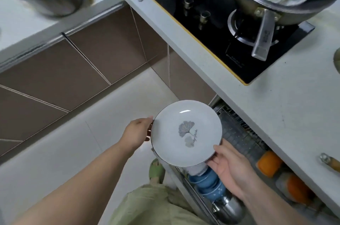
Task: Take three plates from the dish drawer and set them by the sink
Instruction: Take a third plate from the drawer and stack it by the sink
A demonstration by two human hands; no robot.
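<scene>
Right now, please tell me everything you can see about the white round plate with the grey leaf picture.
The white round plate with a grey leaf print looks like glazed ceramic, with a thin dark line round its rim and small grey script beside the leaf. It is held face up, nearly level, over the edge of the open dish drawer. The left hand takes its left rim in its grip; the right hand supports the lower right rim. Whether more plates lie under it cannot be seen.
</scene>
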